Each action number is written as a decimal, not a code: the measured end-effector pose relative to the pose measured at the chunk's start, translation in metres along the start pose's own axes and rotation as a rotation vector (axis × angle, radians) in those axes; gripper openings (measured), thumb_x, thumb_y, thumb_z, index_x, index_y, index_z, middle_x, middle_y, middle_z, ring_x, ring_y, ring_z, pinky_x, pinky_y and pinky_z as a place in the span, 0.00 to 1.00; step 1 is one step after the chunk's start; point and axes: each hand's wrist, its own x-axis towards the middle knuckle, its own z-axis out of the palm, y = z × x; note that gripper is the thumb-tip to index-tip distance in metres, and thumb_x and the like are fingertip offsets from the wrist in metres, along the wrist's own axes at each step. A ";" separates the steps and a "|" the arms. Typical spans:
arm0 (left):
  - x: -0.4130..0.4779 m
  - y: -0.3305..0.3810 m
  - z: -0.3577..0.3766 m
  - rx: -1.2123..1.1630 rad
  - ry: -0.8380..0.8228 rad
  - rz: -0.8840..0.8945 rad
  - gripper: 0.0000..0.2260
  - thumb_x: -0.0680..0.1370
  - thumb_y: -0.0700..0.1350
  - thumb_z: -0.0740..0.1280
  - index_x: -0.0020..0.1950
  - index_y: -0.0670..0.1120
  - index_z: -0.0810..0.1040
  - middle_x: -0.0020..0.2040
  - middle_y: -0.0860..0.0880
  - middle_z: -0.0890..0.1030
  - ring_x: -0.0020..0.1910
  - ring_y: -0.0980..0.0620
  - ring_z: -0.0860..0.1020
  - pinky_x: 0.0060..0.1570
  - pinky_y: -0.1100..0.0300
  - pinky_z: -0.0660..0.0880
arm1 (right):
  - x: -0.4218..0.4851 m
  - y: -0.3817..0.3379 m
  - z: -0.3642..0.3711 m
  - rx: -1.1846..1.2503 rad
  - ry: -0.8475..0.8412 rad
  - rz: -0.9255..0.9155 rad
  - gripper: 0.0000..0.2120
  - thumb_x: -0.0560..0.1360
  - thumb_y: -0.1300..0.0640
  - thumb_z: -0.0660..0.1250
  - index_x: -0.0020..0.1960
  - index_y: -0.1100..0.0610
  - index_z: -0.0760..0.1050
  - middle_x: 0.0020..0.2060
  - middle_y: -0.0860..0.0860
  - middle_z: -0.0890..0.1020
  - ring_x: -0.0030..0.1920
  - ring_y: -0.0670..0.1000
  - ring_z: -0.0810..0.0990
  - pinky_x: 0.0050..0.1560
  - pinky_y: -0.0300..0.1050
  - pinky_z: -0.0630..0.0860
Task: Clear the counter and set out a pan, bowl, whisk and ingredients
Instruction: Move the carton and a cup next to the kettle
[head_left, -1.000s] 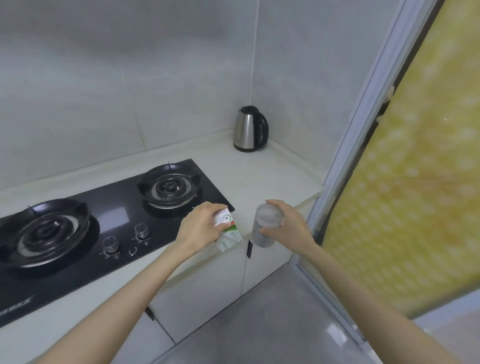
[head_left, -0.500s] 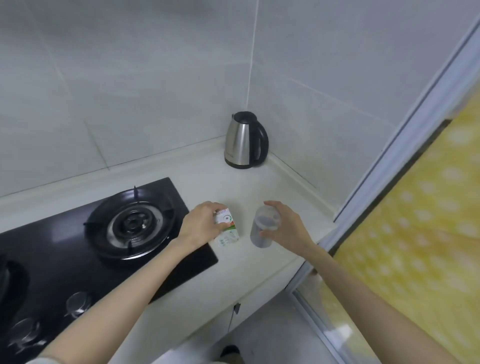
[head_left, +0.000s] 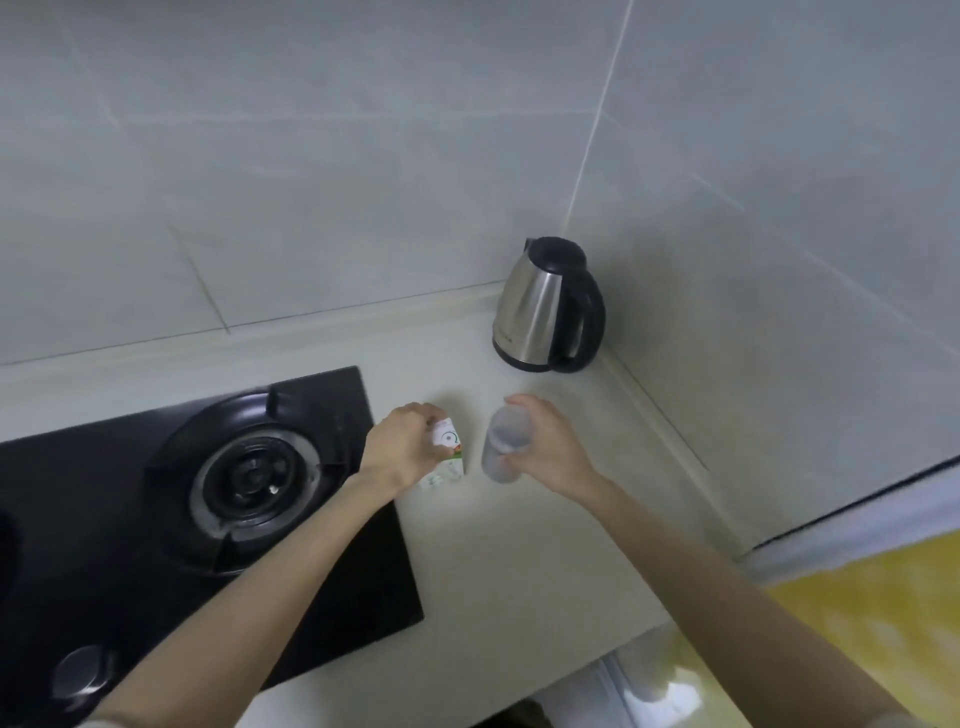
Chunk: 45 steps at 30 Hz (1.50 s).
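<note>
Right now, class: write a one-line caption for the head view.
Left hand holds a carton, right hand a clear cup, at the counter between hob and kettle.

The carton (head_left: 448, 457) is white and green (hob (head_left: 363, 571) black, kettle (head_left: 535, 312) silver)

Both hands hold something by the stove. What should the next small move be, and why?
Probably set both down and let go. The left hand grips a small white-and-green carton, and the right hand holds a translucent container, both at the counter between the stove and the kettle. Whether they already touch it is unclear.
</note>
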 end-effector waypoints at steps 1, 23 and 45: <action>0.003 -0.001 0.001 0.003 0.007 -0.020 0.19 0.70 0.53 0.72 0.60 0.53 0.76 0.58 0.55 0.78 0.57 0.54 0.76 0.51 0.59 0.72 | 0.011 0.000 0.000 -0.019 -0.021 -0.018 0.35 0.63 0.62 0.75 0.67 0.49 0.69 0.62 0.48 0.71 0.59 0.48 0.72 0.53 0.33 0.64; 0.039 -0.007 0.009 0.106 -0.033 -0.129 0.13 0.70 0.52 0.69 0.54 0.53 0.79 0.49 0.53 0.79 0.47 0.50 0.78 0.47 0.56 0.75 | 0.217 -0.014 -0.002 -0.185 -0.130 -0.133 0.32 0.69 0.63 0.73 0.70 0.56 0.66 0.66 0.56 0.69 0.65 0.56 0.71 0.60 0.40 0.65; 0.229 -0.011 -0.037 0.068 0.056 -0.131 0.09 0.72 0.48 0.70 0.50 0.47 0.78 0.45 0.47 0.74 0.48 0.44 0.75 0.41 0.59 0.67 | 0.307 -0.016 0.013 -0.278 -0.166 -0.160 0.29 0.73 0.68 0.64 0.72 0.61 0.60 0.71 0.59 0.62 0.69 0.59 0.65 0.68 0.47 0.63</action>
